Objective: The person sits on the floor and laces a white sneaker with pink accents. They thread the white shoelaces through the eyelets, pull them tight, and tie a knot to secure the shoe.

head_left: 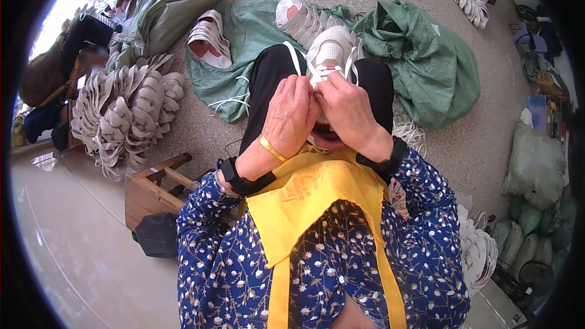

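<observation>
A white shoe upper [332,49] with a perforated toe rests between my knees, its toe pointing away from me. White shoelace [292,56] loops up from its eyelets on both sides. My left hand [291,113] is closed at the lace on the left of the opening, fingers bent inward. Close against it, my right hand [348,106] pinches at the lace on the right. The fingertips of both hands meet over the shoe's tongue and hide the exact grip. Below the hands, the reddish inside of the shoe [328,137] shows.
A big bunch of stacked grey-white uppers [125,109] lies on the left, near a wooden stool [155,192]. Green sacks [420,64] spread over the floor ahead, with more uppers [210,39] and loose laces [234,102]. A stuffed pale bag [536,164] stands at right.
</observation>
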Action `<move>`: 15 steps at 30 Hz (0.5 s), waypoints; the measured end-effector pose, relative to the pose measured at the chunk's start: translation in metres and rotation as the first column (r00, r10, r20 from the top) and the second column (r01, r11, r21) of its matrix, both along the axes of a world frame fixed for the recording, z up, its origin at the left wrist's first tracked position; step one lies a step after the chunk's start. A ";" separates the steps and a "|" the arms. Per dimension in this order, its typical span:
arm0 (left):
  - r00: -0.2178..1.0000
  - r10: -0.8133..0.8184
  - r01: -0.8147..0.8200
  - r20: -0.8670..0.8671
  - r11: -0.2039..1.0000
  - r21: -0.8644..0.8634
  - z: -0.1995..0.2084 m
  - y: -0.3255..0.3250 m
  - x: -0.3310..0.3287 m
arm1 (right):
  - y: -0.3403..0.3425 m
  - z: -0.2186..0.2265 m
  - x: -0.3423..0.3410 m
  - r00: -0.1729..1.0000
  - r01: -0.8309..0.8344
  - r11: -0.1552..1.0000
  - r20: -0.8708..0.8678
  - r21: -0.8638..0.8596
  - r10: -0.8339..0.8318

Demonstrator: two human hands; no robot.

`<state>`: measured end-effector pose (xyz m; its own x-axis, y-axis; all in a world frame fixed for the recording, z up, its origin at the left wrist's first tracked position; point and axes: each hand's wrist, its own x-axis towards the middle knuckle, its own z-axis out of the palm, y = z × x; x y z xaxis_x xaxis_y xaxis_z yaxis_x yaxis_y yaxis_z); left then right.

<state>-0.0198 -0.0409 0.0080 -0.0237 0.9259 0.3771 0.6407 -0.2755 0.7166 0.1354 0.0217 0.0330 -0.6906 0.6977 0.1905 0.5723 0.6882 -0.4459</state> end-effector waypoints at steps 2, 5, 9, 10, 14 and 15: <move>1.000 0.008 -0.007 0.024 1.000 -0.008 -0.003 0.001 0.000 | 0.002 0.000 -0.001 1.000 -0.026 1.000 0.015 0.008 0.026; 1.000 0.010 -0.009 0.023 1.000 -0.019 0.004 0.002 0.001 | 0.006 0.011 0.003 0.998 -0.063 0.998 -0.001 0.005 0.063; 0.994 -0.001 0.002 0.107 1.000 -0.010 0.008 0.004 -0.001 | 0.002 0.046 0.028 0.995 -0.046 0.985 -0.093 -0.164 0.031; 0.994 -0.001 0.001 0.113 1.000 -0.004 0.008 0.003 -0.001 | 0.001 0.064 0.036 0.991 -0.047 0.967 -0.133 -0.250 0.014; 0.994 0.035 -0.033 0.108 0.999 -0.020 0.003 0.000 -0.003 | -0.018 0.131 0.077 0.985 -0.111 0.883 -0.171 -0.456 0.035; 0.993 0.031 -0.029 0.114 0.999 -0.027 0.002 -0.002 -0.002 | -0.026 0.146 0.084 0.972 -0.141 0.855 -0.235 -0.499 0.023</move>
